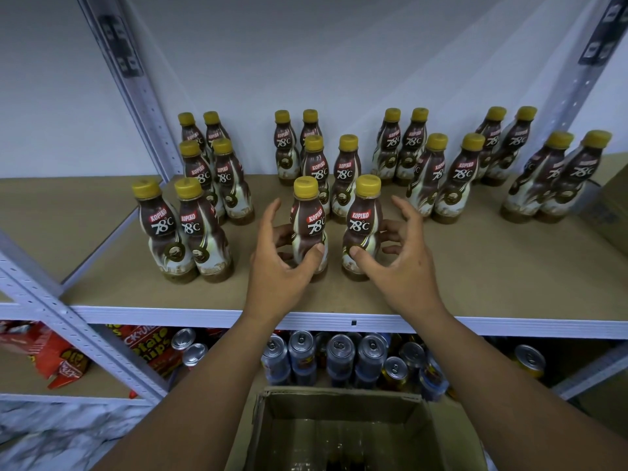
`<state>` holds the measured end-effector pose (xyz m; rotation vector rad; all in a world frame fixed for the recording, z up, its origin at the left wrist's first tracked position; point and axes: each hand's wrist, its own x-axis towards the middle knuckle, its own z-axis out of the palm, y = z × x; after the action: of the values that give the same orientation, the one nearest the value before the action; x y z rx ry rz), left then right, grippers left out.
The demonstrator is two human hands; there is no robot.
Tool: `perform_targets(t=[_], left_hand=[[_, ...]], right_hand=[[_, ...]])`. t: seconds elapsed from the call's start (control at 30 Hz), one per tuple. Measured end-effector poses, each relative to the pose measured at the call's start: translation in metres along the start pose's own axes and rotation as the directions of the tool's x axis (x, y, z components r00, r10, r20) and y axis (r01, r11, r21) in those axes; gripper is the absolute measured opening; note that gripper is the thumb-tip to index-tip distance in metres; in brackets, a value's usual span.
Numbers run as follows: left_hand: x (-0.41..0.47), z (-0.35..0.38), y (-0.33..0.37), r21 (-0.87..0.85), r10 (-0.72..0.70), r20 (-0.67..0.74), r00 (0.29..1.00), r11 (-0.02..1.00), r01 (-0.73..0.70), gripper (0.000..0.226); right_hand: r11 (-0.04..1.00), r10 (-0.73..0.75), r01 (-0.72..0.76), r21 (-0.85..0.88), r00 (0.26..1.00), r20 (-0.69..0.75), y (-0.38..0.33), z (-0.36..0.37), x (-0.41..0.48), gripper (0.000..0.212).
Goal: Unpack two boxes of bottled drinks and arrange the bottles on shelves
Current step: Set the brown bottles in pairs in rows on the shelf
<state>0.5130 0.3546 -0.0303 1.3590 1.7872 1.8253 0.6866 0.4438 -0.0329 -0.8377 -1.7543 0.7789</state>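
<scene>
Several brown Kopiko 78°C bottles with yellow caps stand in paired rows on the brown shelf board [475, 266]. At the front middle stand two of them, a little apart. My left hand [282, 266] curls round the left bottle [307, 219], thumb on its front and fingers behind it. My right hand [404, 263] curls round the right bottle [362, 222] in the same way, index finger lifted. Both bottles stand upright on the board. Below my arms an open cardboard box [339, 406] shows a dark inside; what it holds is unclear.
Bottle pairs stand at the left [185, 232] and right [557, 185] of the shelf. A second cardboard box [611, 205] sits at the shelf's right end. The lower shelf holds drink cans [339, 358] and snack packs [51, 355]. Grey metal uprights [136, 96] frame the rack.
</scene>
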Motion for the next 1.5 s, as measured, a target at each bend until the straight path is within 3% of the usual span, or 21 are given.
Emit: perform_targets(t=[0.93,1.1,1.3,1.5], left_hand=[[0.001,-0.002,0.0,0.036,-0.028,0.068,0.997,0.999,0.026,0.088],[0.01,-0.011,0.013,0.032,0.024,0.149,0.988,0.999,-0.029,0.092],[0.032,-0.026,0.034,0.091,0.082,0.347,0.934,0.988,-0.121,0.094],[0.036,-0.029,0.035,0.094,0.075,0.37,0.926,0.989,-0.117,0.089]], right_hand=[[0.999,0.004,-0.007,0.035,0.998,0.069,-0.006,0.003,0.0,0.094],[0.999,-0.037,0.033,0.032,0.988,0.15,-0.019,-0.008,0.01,0.095],[0.996,-0.072,0.084,-0.03,0.956,0.283,-0.041,-0.025,0.027,0.1],[0.995,-0.065,0.085,-0.044,0.937,0.343,-0.043,-0.023,0.029,0.094]])
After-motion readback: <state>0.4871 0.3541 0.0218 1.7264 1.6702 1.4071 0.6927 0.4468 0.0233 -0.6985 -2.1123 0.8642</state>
